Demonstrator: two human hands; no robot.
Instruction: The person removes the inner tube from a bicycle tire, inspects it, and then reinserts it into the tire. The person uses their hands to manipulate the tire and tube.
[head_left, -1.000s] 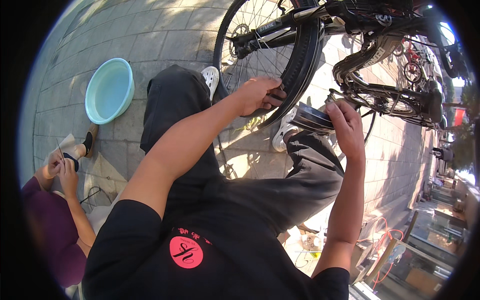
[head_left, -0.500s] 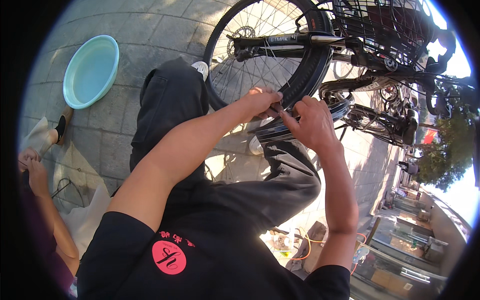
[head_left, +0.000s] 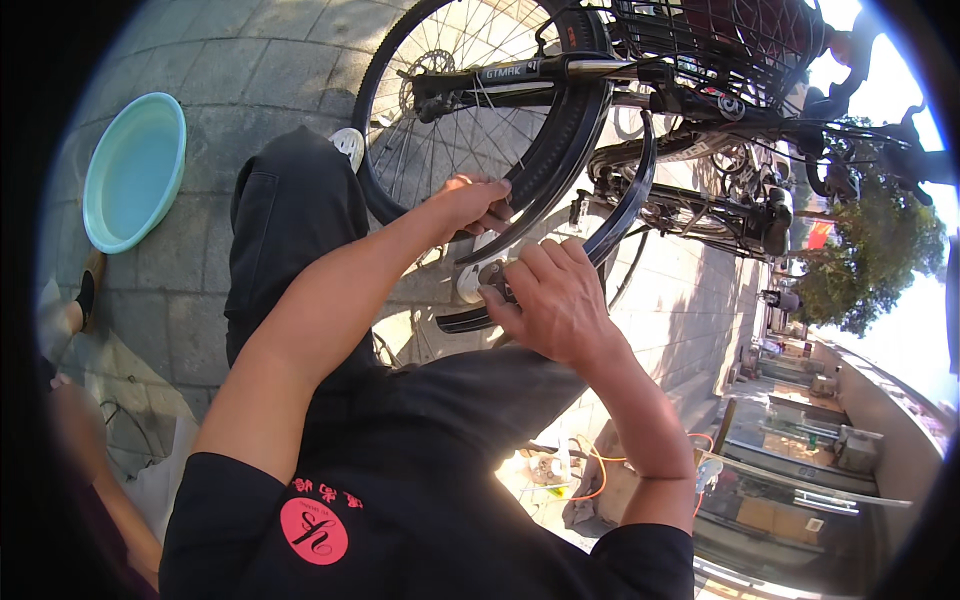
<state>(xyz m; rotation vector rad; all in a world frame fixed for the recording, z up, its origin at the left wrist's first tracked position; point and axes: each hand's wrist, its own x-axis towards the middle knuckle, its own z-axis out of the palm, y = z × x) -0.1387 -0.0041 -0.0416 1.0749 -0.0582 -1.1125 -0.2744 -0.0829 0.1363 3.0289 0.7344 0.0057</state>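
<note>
A bicycle's front wheel [head_left: 545, 165] stands before me, held in a black fork [head_left: 520, 72]. Beside the tyre, my left hand [head_left: 472, 205] is closed, fingertips pinched together at the lower end of a dark curved strip [head_left: 575, 150] that runs along the wheel. Whatever lies in that pinch is too small to name. Nearer to me, my right hand [head_left: 552, 300] is closed, thumb against curled fingers, with a small dark thing partly hidden there. A second long black curved strip [head_left: 634, 195], like a mudguard, passes behind this hand; I cannot tell whether they touch.
A light-green basin [head_left: 135, 175] rests on the paving at the left. Another person's arm [head_left: 120, 510] shows at the lower left. The bicycle's wire basket [head_left: 710, 40] is at the top right, with other bicycles [head_left: 700, 210] behind. An orange cable [head_left: 600, 470] lies beyond my right forearm.
My hands, close together before, have parted: the right one has drawn back towards me. The curved black strips now show farther apart. The whole view has shifted to the right.
</note>
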